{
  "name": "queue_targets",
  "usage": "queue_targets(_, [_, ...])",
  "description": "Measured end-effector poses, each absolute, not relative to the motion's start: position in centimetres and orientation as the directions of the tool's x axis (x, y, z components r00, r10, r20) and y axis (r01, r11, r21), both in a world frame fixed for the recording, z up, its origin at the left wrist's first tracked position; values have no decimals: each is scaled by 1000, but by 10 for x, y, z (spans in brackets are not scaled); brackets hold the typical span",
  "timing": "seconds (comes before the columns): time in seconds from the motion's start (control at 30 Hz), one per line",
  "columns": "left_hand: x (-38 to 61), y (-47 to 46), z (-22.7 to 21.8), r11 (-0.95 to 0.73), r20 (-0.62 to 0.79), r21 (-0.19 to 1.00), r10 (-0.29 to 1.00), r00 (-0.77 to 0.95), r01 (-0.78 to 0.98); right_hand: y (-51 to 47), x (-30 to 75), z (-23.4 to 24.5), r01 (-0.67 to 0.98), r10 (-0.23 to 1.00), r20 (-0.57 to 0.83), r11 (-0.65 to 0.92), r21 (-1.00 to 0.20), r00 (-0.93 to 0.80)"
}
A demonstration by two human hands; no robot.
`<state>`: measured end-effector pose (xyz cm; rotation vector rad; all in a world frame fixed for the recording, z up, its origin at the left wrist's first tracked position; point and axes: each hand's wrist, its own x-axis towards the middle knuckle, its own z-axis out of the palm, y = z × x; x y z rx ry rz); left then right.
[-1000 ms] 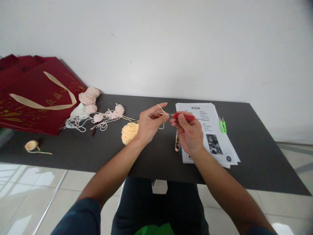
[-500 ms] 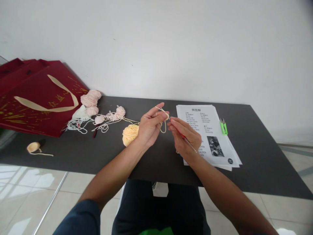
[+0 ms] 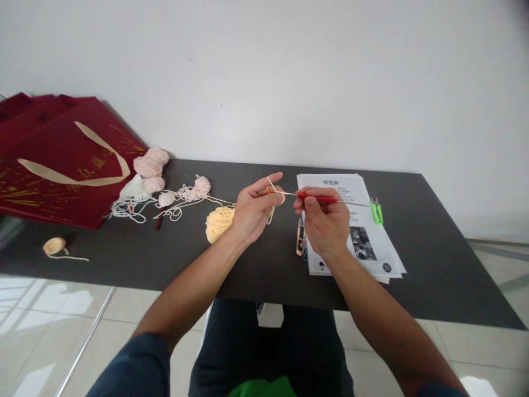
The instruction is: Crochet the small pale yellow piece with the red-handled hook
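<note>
My left hand [image 3: 257,207] pinches a small piece of pale yellow yarn [image 3: 271,214] between thumb and fingers, with a strand running over the raised index finger. A small orange bit shows at the pinch. In my right hand [image 3: 326,220] is a crochet hook [image 3: 318,198] with a red grip, lying nearly level. Its thin metal tip reaches left to the yarn at my left fingertips; whether it passes through a loop is too small to tell. Just behind my left wrist, a yellow yarn ball [image 3: 219,223] rests on the dark table [image 3: 264,275].
Printed sheets [image 3: 363,190] lie under my right hand, with green thread snips [image 3: 376,210] on their right edge. A small cutter-like tool [image 3: 300,237] lies at their left edge. Pink yarn [image 3: 151,162], white yarn [image 3: 132,201] and red bags [image 3: 61,160] stand left; a crocheted cup [image 3: 55,246] lies far left.
My right hand has turned and shifted slightly right, bringing the hook from a slant to nearly level. The cutter-like tool beside the sheets has come into sight. My left hand stays almost in place.
</note>
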<state>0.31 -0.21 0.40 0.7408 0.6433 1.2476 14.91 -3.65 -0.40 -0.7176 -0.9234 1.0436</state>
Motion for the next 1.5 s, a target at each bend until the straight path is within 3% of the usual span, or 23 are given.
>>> queue_targets(0.4, [0,1,0,36,72,813,984,162,-581,-38,152,0,-282,896,336,416,-865,290])
queue_targets(0.53, [-2,1,1,-22,107,849,986,129,-527,-40,152,0,-222,860,412,484,-846,302])
queue_targets(0.7, [-4,1,1,-68,139,883,983,121,-464,-41,154,1,-216,876,392,455,-864,280])
queue_targets(1.07, [-12,2,7,74,71,879,956,283,-471,-42,153,2,-333,923,324,379,-864,210])
queue_targets(1.3, [-14,2,8,51,87,896,953,289,-441,-44,153,5,-353,941,273,328,-876,199])
queue_targets(1.5, [-13,2,8,139,51,869,929,366,-474,-46,155,4,-326,924,331,378,-866,192])
